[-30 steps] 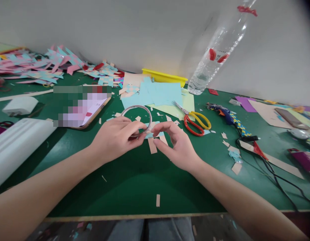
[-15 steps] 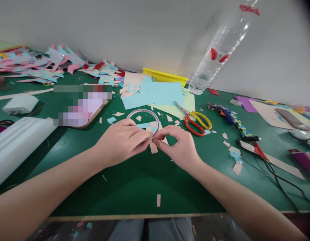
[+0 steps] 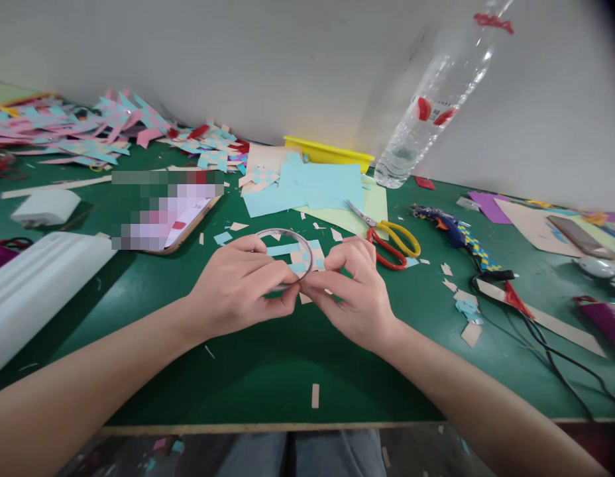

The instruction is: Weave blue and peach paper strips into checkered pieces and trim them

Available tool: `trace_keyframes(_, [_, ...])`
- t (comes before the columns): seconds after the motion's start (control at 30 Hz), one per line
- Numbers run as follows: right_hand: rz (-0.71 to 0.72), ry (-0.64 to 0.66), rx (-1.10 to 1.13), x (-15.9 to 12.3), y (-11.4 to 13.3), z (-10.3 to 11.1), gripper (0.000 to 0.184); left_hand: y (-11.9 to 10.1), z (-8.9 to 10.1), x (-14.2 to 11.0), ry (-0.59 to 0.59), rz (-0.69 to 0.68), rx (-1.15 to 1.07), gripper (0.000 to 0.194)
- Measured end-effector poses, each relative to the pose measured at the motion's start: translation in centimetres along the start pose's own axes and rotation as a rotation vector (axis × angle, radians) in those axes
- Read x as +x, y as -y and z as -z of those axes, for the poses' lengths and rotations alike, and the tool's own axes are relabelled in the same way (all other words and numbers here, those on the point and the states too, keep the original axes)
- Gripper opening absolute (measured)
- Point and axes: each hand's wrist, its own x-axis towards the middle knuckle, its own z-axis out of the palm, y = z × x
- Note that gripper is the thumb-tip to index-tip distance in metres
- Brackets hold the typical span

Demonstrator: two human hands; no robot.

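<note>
1. Head view: should the left hand (image 3: 240, 281) loosen its pinch, the thin ring (image 3: 311, 256) could twist or drop; a dipping hand might brush the woven paper (image 3: 317, 246) aside.
2. The ring sits between both hands, paper showing through it.
3. Left pinches its near side; the right hand (image 3: 360, 295) bunches fingertips near-right, their hold unclear.

One ring (image 3: 311, 256), one bottle (image 3: 431, 109), one pair of scissors (image 3: 372, 224) show.

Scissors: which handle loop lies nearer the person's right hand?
The red loop, close beside the right hand; the yellow loop lies farther from it, up and right in the picture.
</note>
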Motion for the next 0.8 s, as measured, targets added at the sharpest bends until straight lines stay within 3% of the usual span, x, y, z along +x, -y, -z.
trace_keyframes(0.23, [0.437,-0.133,-0.201,0.3,-0.4,0.9,0.018,-0.6,0.2,0.9,0.061,0.191,-0.286,0.007])
trace_keyframes(0.4, [0.602,-0.210,-0.208,0.4,-0.8,1.5,0.020,0.4,0.5,0.1,0.068,0.334,-0.274,0.008])
trace_keyframes(0.53, [0.485,-0.226,-0.237,0.3,-1.4,1.7,0.017,3.1,0.6,-0.8,-0.042,0.639,-0.117,0.007])
trace_keyframes(0.6, [0.329,-0.155,-0.241,0.1,-1.9,1.5,0.011,4.4,0.3,-1.2,-0.039,0.632,0.012,0.005])
trace_keyframes(0.8, [0.004,0.267,-0.078,-0.1,-2.8,0.1,0.039,5.9,-1.3,-2.1,0.194,0.379,0.173,0.020])
